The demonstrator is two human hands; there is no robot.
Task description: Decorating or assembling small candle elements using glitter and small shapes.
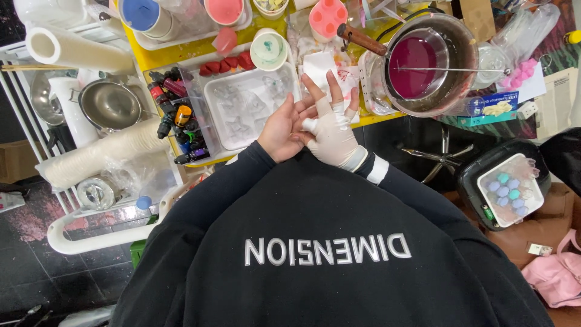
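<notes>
1. At the far left, a rack holds a roll of white paper [72, 49] and a metal bowl [111, 104], well apart from the hands.
2. Next along the yellow bench [181, 51] stands a cluster of small dye bottles [178, 124], and beside them a clear plastic tray [242, 103] of star-shaped moulds.
3. Just below that tray, over the person's black sweatshirt, the left hand [279, 130] is bare. Its fingers curl around the white glove [331, 138] near the palm, pinching the material.
4. The right hand [333, 124] wears that glove, which is fingerless; the fingers stand spread and upright, with the bare tips free (whether a loose bit of white wrap sits at the little finger is hard to tell).
5. To seat the glove well, it seems best to keep the right fingers splayed and steady while the left draws the fabric snug toward the wrist, smoothing it evenly, one finger at a time.
6. Keeping both hands low and close to the body looks wise, since a pot of hot-looking magenta liquid [414, 57] sits near on the right.
7. Farther right, on a dark case, rests a white tray [513, 188] of pale blue and green pieces.
</notes>
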